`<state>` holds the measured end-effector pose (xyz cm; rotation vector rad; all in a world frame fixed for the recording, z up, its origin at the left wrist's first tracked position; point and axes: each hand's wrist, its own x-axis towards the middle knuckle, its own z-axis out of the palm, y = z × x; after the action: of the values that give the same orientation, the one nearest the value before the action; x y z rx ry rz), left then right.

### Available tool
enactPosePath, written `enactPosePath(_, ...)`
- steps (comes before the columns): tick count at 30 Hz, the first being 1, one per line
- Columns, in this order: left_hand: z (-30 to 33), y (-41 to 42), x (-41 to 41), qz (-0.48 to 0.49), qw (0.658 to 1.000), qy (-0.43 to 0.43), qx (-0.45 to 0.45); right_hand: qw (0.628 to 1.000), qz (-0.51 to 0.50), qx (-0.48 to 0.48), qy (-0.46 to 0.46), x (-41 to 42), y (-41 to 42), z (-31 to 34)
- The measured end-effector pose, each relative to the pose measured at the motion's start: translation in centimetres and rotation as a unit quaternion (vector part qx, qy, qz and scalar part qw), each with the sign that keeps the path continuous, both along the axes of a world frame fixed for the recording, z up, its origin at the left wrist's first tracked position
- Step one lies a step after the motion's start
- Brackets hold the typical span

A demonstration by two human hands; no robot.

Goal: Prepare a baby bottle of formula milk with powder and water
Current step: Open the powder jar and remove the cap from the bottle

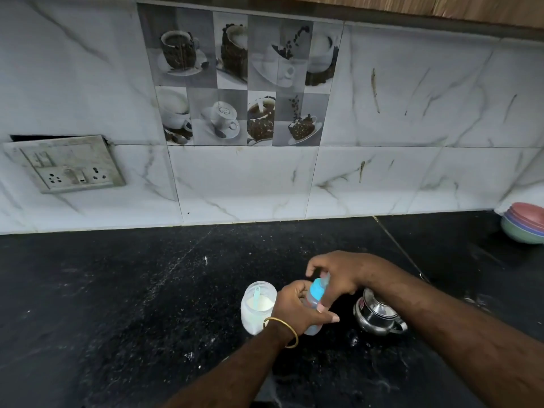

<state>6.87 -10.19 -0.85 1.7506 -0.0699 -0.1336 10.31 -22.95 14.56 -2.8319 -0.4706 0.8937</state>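
While tilting baby bottle (313, 304), cap up-right; left hand (297, 309) clamping body, right hand (338, 275) gripping cap; powder jar (257, 307) just left holding scoop (256, 297).

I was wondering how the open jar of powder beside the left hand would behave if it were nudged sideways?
The jar looks squat and wide, so it would probably slide rather than tip. It seems only partly filled with powder, so likely light. With no lid visible on it and the scoop standing inside, a hard knock might spill powder onto the counter.
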Motion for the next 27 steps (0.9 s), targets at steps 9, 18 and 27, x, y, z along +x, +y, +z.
enactPosePath(9, 0.1, -0.8, 0.3, 0.015, 0.999, 0.021, 0.019, 0.994, 0.078, 0.003, -0.075, 0.5, -1.4, 0.7)
enactPosePath(18, 1.7, -1.3, -0.1, 0.084, 0.995, -0.007, -0.05, 0.987, 0.068, 0.083, -0.12, 5.0, -5.8, -4.4)
enactPosePath(27, 3.5, 0.2, -1.9, 0.124, 0.99, -0.051, -0.043, 0.977, 0.172, 0.044, -0.116, 6.0, -6.1, -12.7)
